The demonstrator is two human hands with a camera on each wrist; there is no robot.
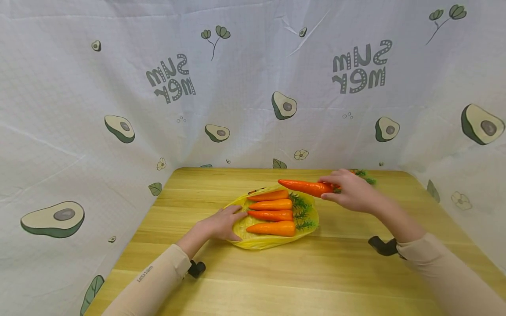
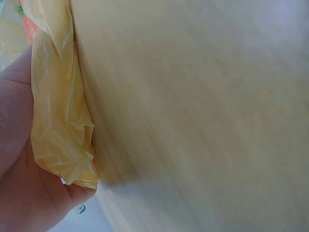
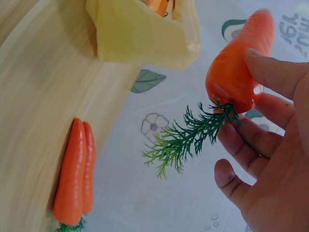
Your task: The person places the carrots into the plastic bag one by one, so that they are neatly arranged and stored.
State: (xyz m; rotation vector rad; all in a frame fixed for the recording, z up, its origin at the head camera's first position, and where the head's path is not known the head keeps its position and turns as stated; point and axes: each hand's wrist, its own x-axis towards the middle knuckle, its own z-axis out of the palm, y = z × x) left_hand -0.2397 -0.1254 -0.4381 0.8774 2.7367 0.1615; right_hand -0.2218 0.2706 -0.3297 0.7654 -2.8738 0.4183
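Note:
A yellow plastic bag [image 1: 257, 244] lies mid-table with its mouth wide. Several orange carrots [image 1: 272, 204] with green tops lie side by side in it, tips to the left. My left hand [image 1: 223, 223] grips the bag's left edge; in the left wrist view, crumpled yellow plastic [image 2: 60, 116] lies against the palm. Above the bag's back right side, my right hand [image 1: 349, 188] holds a red-orange carrot [image 1: 304, 187] by its thick end, tip pointing left. The right wrist view shows thumb and fingers pinching that carrot [image 3: 241, 63], its leafy top hanging free.
Two more carrots [image 3: 70, 179] lie together on the wooden table [image 1: 316, 281] at the back right, mostly behind my right hand in the head view. A white curtain [image 1: 253, 79] printed with avocados surrounds the table's back and sides.

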